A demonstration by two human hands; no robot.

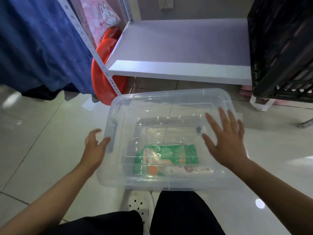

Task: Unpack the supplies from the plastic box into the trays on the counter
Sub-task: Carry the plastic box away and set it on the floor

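A clear plastic box (118, 106) sits on the tiled floor in front of my knees, with a transparent lid over it. Through the plastic I see a green printed packet (171, 158) and a small white tube (189, 170) lying against the near side. My left hand (94, 146) is at the box's left edge, fingers curled apart beside the grey side latch (113, 134), holding nothing. My right hand (227, 138) is spread flat with fingers wide over the right part of the lid; I cannot tell whether it touches.
A white metal shelf (177, 48) stands low behind the box, its board bare. A black slatted crate (279, 48) fills its right end. Red plastic basins (105, 65) lean behind the shelf post at left, beside blue cloth (42, 44).
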